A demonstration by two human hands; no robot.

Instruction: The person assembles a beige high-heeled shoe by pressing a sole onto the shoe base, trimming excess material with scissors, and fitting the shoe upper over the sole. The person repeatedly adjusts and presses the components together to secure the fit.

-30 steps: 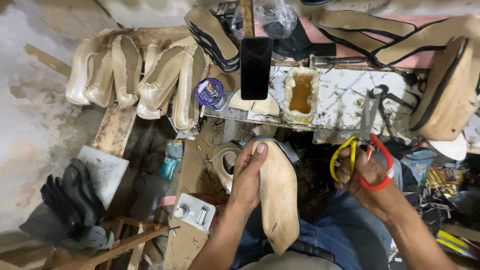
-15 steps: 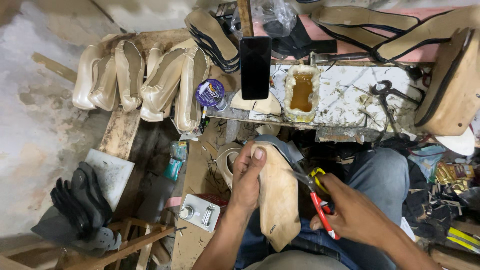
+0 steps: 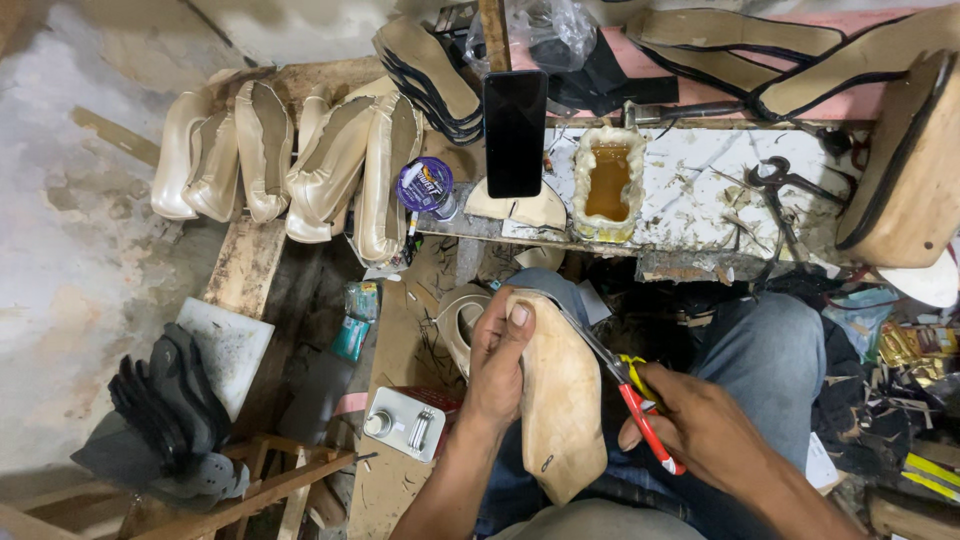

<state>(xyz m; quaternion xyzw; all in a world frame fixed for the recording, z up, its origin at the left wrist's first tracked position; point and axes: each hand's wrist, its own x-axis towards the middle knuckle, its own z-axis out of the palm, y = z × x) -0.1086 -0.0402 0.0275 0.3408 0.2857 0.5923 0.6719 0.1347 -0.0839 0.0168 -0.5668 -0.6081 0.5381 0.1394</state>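
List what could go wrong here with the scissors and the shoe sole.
1. The scissors in the right hand cut along the edge of the shoe sole, close to the left hand; its thumb lies near the blades and might get nicked.
2. The sole rests on the lap, held by one hand only, so it may twist and the cut wander.
3. The open glue pot sits near the phone; a knock could spill it.

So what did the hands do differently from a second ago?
The right hand brought the red and yellow scissors over from the cluttered right side to the edge of the tan shoe sole. The left hand stayed gripping the sole on the lap, and the phone and glue tub stayed put.
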